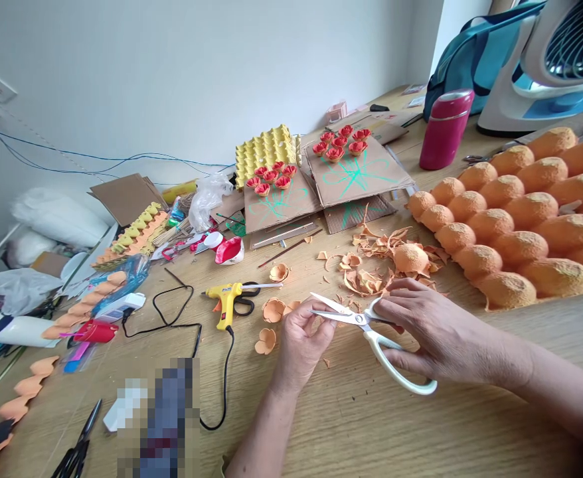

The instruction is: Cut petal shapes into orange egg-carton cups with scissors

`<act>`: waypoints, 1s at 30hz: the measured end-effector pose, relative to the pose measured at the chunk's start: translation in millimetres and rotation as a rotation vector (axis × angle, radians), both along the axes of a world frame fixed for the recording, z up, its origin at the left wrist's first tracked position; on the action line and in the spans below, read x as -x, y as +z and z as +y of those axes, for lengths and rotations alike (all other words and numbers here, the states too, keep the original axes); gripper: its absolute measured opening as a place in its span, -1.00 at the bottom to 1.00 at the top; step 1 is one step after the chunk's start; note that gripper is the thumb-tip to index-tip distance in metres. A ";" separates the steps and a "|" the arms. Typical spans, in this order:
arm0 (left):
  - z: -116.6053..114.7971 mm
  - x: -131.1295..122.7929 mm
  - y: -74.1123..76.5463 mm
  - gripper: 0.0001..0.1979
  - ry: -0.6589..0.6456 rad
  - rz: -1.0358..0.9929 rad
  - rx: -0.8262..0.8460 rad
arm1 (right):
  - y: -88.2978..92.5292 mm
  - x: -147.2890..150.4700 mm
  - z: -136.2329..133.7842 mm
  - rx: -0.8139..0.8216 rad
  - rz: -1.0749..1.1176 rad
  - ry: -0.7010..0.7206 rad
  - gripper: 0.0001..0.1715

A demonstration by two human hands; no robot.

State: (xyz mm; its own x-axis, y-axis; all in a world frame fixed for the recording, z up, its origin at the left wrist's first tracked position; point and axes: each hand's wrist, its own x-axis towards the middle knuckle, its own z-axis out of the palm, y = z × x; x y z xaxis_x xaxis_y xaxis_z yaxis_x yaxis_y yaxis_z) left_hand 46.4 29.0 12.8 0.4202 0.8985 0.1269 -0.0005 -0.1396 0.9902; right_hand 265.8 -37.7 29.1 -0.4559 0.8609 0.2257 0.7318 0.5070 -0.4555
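My right hand (435,335) grips white-handled scissors (371,332), blades open and pointing left. My left hand (304,338) is curled into a pinch just under the blade tips; what it holds is hidden by the fingers, likely a small orange carton piece. Orange cut-out carton cups (270,312) lie on the wooden table (396,431) just left of my left hand. A heap of orange carton scraps (371,262) and one loose cup (411,257) sit beyond the scissors.
A big orange egg tray (525,219) fills the right. A yellow glue gun (228,299) with black cord, black scissors (75,451), cardboard sheets with red paper flowers (341,143), a yellow egg tray (264,149), a magenta flask (445,129) and a fan (560,60) stand around.
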 end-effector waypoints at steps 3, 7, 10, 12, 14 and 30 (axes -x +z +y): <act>0.0 0.7 -3.5 -0.95 0.019 0.004 0.025 | -5.1 -1.2 0.8 -0.027 -0.009 -0.012 -0.73; -0.4 -0.1 -1.6 -0.89 -0.003 0.000 0.084 | -13.1 -0.2 3.5 -0.051 0.005 -0.053 -0.72; -1.1 -1.6 2.2 -0.83 -0.018 0.015 0.099 | -14.3 1.3 5.0 -0.021 0.091 -0.122 -0.72; -2.6 -2.7 3.3 -0.80 -0.036 0.026 0.117 | -11.2 2.7 4.8 0.058 0.212 -0.195 -0.74; -6.0 -4.3 2.5 -0.78 -0.069 0.017 0.152 | -6.3 4.9 3.4 0.147 0.373 -0.240 -0.79; -73.6 -30.2 34.1 -0.65 -0.279 0.145 0.021 | -13.2 10.9 10.3 0.569 1.096 -0.351 -0.47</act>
State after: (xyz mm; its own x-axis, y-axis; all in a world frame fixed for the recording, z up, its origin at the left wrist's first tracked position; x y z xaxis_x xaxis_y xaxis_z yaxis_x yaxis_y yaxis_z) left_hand 76.6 -44.6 46.9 0.6633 0.7477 0.0306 0.1051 -0.1335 0.9855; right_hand 254.9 -27.4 15.9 0.0035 0.9950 -0.1003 -0.1074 -0.0993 -0.9892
